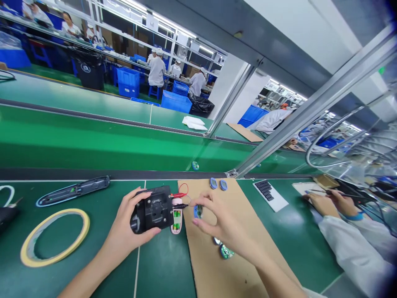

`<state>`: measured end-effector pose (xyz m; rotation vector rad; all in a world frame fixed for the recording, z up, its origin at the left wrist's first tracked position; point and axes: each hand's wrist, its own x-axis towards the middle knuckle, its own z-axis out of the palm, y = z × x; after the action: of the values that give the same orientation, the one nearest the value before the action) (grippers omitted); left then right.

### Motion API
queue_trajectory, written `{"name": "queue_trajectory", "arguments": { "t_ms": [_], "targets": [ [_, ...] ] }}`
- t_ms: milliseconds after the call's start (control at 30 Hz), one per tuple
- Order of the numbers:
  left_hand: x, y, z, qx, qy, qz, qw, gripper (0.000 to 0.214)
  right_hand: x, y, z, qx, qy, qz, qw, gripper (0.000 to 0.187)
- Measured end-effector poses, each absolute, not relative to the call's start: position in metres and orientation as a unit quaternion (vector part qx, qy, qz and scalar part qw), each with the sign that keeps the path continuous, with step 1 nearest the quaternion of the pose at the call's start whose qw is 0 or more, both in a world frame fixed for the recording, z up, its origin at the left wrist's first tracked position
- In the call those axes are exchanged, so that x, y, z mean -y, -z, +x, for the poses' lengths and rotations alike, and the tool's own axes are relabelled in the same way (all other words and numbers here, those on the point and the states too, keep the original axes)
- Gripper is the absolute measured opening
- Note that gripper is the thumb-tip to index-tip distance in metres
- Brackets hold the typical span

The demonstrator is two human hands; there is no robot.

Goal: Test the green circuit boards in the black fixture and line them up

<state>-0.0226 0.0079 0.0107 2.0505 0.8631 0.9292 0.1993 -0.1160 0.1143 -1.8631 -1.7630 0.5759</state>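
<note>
We see our left hand [125,219] wrapped around a black box [156,209] over the green table [164,265], its far side hidden. Our right hand [225,225] pinches a small blue gadget [197,212] above the cardboard [214,277], fingers partly covering it. A pink case [176,230] with green batteries [176,219] is partly blocked by the box. A dark object [6,216], cut off at the left edge, we cannot identify.

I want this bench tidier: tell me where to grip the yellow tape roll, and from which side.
Probably best to take the yellow tape roll by its right wall, from above, with one side of the grip inside the ring. It lies flat on the green bench, its middle open; the long black shell beyond its far edge makes that side tighter.
</note>
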Motion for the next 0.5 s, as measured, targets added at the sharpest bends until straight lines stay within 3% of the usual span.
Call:
{"name": "queue_trajectory", "arguments": {
  "t_ms": [100, 200, 300, 500],
  "targets": [
    [-0.01, -0.007, -0.021, -0.318, -0.379, 0.797, 0.347, 0.06, 0.094, -0.112, 0.171, 0.668, -0.207, -0.596, 0.395, 0.016],
    [-0.009, -0.004, -0.02, -0.313, -0.388, 0.791, 0.354, 0.061, 0.077, -0.089, 0.15, 0.689, -0.173, -0.529, 0.463, 0.015],
    [-0.007, -0.006, -0.02, -0.314, -0.384, 0.784, 0.373, 0.061, 0.067, -0.062, 0.144, 0.716, -0.114, -0.5, 0.474, 0.018],
    [-0.007, -0.008, -0.019, -0.311, -0.392, 0.783, 0.369, 0.063, 0.067, -0.049, 0.151, 0.752, -0.047, -0.509, 0.415, 0.012]
  ]
}}
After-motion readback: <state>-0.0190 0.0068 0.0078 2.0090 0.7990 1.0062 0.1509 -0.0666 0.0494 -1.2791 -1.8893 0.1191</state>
